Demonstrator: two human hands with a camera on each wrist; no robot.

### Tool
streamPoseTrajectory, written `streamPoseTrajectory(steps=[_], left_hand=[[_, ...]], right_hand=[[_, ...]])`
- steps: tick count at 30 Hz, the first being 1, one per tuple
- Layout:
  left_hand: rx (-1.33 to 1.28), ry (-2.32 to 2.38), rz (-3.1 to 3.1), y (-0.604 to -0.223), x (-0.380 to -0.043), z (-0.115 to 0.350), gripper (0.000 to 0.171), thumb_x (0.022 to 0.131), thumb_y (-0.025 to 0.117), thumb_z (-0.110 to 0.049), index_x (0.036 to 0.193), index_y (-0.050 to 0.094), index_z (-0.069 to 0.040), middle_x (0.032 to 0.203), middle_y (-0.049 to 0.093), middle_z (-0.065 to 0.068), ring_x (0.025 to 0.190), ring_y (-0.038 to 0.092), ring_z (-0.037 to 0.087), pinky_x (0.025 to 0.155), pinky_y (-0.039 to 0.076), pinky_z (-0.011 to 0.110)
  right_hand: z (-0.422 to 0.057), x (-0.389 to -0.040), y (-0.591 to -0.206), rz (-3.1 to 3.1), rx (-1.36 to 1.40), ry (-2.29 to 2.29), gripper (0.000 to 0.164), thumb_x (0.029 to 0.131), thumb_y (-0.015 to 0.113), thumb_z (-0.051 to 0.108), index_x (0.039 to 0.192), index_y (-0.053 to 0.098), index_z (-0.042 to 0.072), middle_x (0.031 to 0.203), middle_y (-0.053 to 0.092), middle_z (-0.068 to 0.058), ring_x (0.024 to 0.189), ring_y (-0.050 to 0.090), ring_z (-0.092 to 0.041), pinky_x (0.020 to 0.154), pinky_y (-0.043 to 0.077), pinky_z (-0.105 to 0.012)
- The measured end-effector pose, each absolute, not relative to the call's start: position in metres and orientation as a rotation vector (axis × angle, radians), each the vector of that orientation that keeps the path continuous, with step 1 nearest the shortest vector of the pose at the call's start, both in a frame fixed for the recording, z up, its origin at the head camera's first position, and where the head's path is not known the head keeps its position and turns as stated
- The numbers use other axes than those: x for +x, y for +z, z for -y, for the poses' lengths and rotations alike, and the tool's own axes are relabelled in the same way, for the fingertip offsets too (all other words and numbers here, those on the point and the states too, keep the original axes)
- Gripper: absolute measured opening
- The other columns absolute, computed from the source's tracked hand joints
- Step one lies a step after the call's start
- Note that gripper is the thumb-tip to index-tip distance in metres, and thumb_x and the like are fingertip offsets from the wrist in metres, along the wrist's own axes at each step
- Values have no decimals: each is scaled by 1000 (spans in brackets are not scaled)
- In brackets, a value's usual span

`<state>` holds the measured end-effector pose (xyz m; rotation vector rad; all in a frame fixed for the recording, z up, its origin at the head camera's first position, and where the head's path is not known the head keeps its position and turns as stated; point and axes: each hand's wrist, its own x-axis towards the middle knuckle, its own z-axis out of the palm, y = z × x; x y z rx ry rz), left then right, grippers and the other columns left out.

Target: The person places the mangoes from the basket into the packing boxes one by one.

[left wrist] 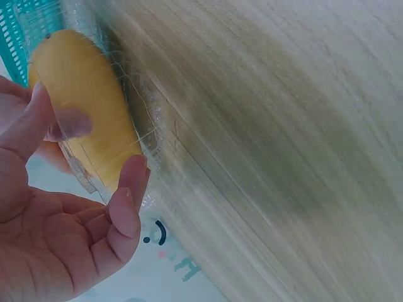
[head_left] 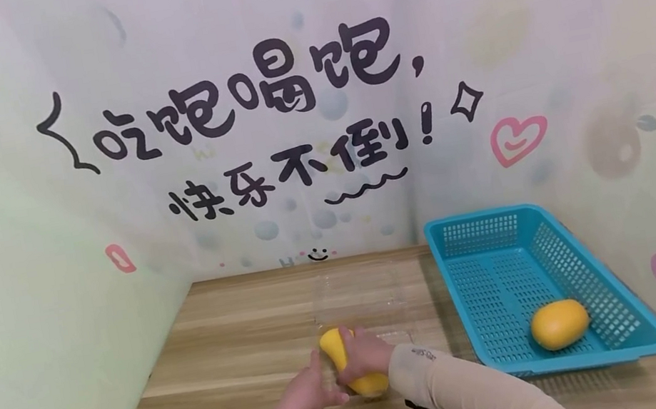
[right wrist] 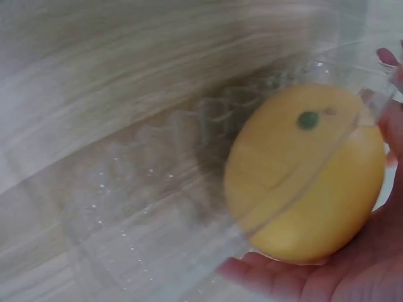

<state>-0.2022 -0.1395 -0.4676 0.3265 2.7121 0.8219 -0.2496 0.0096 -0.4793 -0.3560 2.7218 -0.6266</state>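
Observation:
A yellow mango lies at an angle over the front half of a clear plastic clamshell box, whose lid lies opened back toward the wall. My right hand grips the mango from above, fingers and thumb around its middle. In the right wrist view, the mango shows a small green spot and sits against the palm, behind a clear box edge. My left hand is at the box's left side, index finger and thumb spread apart. The left wrist view shows its fingertips right at the clear wall.
A blue perforated basket stands on the right of the wood-grain table, with another mango in its front right corner. Printed cloth walls close in the back and both sides.

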Motion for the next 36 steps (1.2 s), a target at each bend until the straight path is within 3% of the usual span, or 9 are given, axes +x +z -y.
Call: streamPoseTrajectory(steps=[4, 7, 10, 12, 18, 23, 28, 36], left_hand=[[327, 837, -2714, -470, -203, 141, 103, 70, 78, -32, 135, 17, 19, 114, 52, 39, 103, 52, 50, 83, 44, 59], [325, 835, -2714, -471, -204, 141, 103, 70, 77, -33, 136, 17, 18, 114, 52, 38, 104, 52, 50, 83, 44, 60], [322, 828, -2714, -473, -205, 141, 103, 70, 77, -33, 136, 17, 18, 114, 52, 38, 106, 51, 51, 85, 43, 61], [317, 834, -2707, -473, -205, 142, 103, 70, 77, -33, 137, 17, 17, 116, 51, 38, 109, 48, 51, 87, 40, 62], [307, 837, -2707, -474, -205, 142, 104, 69, 77, -33, 137, 16, 18, 119, 48, 39, 113, 44, 53, 91, 38, 62], [304, 839, -2711, -474, -204, 141, 104, 70, 77, -33, 137, 16, 18, 119, 48, 40, 113, 45, 53, 91, 37, 62], [298, 835, -2718, -474, -203, 139, 103, 70, 77, -32, 137, 15, 18, 117, 49, 39, 111, 47, 52, 90, 39, 62], [306, 830, -2723, -473, -202, 139, 102, 70, 77, -30, 136, 16, 18, 116, 51, 38, 109, 48, 52, 89, 40, 61]], right_hand=[[-12, -255, -473, -2713, -354, -565, 90, 68, 73, 43, 138, 31, 5, 125, 42, -19, 91, 52, -26, 76, 50, -43], [-20, -260, -456, -2679, -366, -588, 87, 73, 70, 43, 139, 29, 3, 134, 37, -22, 106, 51, -32, 88, 46, -48], [-36, -265, -432, -2661, -382, -663, 89, 77, 69, 40, 142, 23, 2, 145, 22, -26, 126, 36, -40, 100, 35, -54], [-51, -269, -417, -2677, -387, -673, 90, 78, 68, 39, 144, 20, 3, 149, 15, -26, 131, 28, -43, 103, 30, -56], [-109, -287, -398, -2835, -388, -620, 85, 80, 66, 38, 142, 22, 0, 145, 20, -28, 125, 34, -47, 98, 36, -56], [-160, -288, -388, -2898, -364, -673, 76, 85, 62, 28, 140, 23, -6, 141, 23, -33, 126, 27, -51, 99, 32, -60], [-213, -284, -397, -2907, -367, -668, 70, 85, 60, 19, 137, 24, -11, 138, 22, -38, 123, 27, -55, 95, 34, -63], [-292, -283, -417, -2890, -235, -523, 76, 84, 64, 26, 133, 25, -16, 131, 29, -44, 117, 30, -58, 89, 38, -63]])
